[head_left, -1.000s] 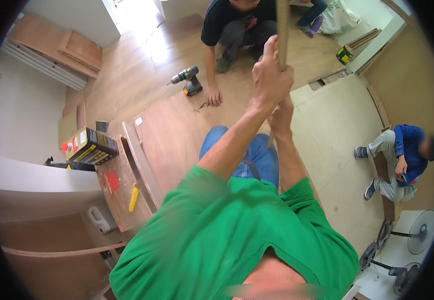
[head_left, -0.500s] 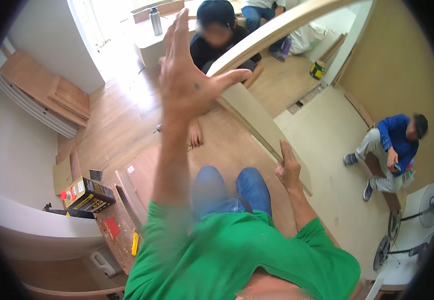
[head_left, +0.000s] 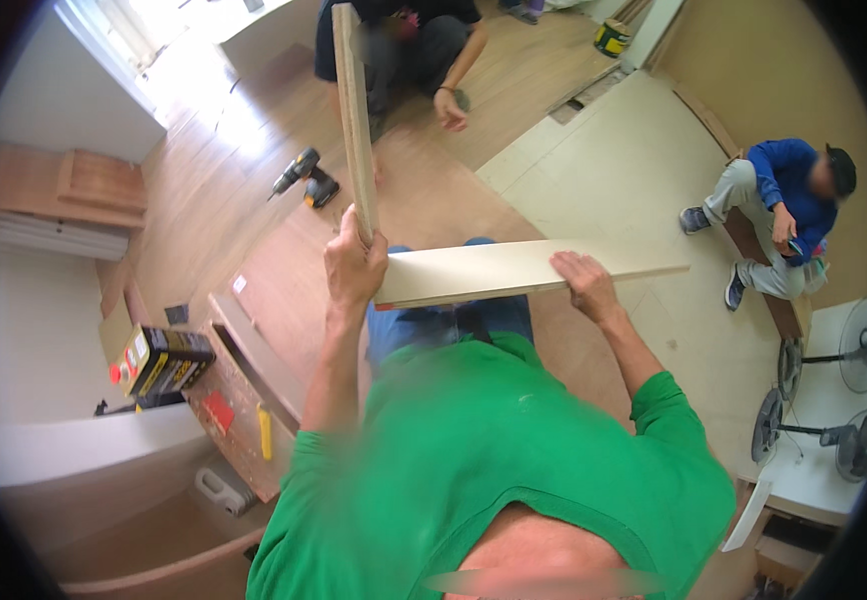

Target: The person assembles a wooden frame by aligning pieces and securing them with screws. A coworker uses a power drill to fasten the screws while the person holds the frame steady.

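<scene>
Above my lap I hold two boards that meet in an L-shaped corner. A pale cream board (head_left: 484,268) runs sideways, and a narrow wooden board (head_left: 352,120) extends away from its left end. My left hand (head_left: 356,265) is closed round the near end of the narrow board, right at the corner. My right hand (head_left: 588,286) grips the cream board toward its right end, fingers over the top face and thumb hidden. Whether the two boards are fastened together cannot be made out. Beyond my left hand, a cordless drill (head_left: 309,180) lies on a brown wooden sheet (head_left: 424,200).
A person in dark clothes crouches ahead, one hand (head_left: 451,112) hanging loose. Another person in a blue top (head_left: 782,185) sits at the right, near several fans (head_left: 859,345). At my left are a metal can (head_left: 169,358), a yellow cutter (head_left: 265,432) and a red piece (head_left: 219,410).
My left hand, spread open before, is now closed at the boards' corner. The boards have swung round and come closer to my body. My right hand still holds the cream board. The drill is now in full view.
</scene>
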The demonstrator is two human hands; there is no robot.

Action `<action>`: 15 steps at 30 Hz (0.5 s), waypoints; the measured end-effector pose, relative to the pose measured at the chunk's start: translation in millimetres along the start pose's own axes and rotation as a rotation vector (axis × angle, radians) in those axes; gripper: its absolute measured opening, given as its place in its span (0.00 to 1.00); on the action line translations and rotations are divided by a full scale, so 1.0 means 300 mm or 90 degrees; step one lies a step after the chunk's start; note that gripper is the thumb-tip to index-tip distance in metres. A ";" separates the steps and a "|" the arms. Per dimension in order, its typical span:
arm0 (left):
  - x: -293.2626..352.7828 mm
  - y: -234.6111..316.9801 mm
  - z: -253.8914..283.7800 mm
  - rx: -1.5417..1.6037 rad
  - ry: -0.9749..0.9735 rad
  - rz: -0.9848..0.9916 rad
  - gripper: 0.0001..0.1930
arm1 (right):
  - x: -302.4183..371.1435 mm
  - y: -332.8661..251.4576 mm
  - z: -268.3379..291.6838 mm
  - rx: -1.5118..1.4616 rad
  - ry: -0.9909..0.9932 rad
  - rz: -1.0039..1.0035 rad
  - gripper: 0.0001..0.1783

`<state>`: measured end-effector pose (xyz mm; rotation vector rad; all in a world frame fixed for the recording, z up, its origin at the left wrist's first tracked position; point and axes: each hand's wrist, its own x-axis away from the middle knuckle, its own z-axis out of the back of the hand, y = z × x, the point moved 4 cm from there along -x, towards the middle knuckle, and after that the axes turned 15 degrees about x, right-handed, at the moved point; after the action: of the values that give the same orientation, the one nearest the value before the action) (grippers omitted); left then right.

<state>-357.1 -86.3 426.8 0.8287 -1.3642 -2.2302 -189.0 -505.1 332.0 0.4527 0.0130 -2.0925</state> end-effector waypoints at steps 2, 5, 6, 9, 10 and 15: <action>0.099 -0.063 0.037 -0.004 0.041 0.052 0.21 | -0.030 0.020 0.014 -0.013 0.010 0.032 0.25; 0.150 -0.158 0.098 -0.013 0.109 0.075 0.18 | -0.156 0.030 0.032 -0.001 0.017 0.086 0.17; 0.151 -0.192 0.119 -0.031 0.116 0.086 0.18 | -0.217 0.032 0.038 0.014 0.025 0.109 0.15; 0.112 -0.275 0.181 -0.028 0.144 0.111 0.17 | -0.409 0.050 0.039 0.027 0.050 0.152 0.12; 0.092 -0.290 0.197 -0.019 0.154 0.111 0.17 | -0.453 0.063 0.034 0.038 0.040 0.156 0.12; -0.006 -0.305 0.295 -0.087 0.221 0.187 0.15 | -0.689 0.078 -0.066 0.030 0.076 0.178 0.09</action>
<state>-417.1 14.0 376.2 0.8558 -1.0784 -1.8310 -66.2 -344.5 384.4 0.5734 -0.0289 -1.7933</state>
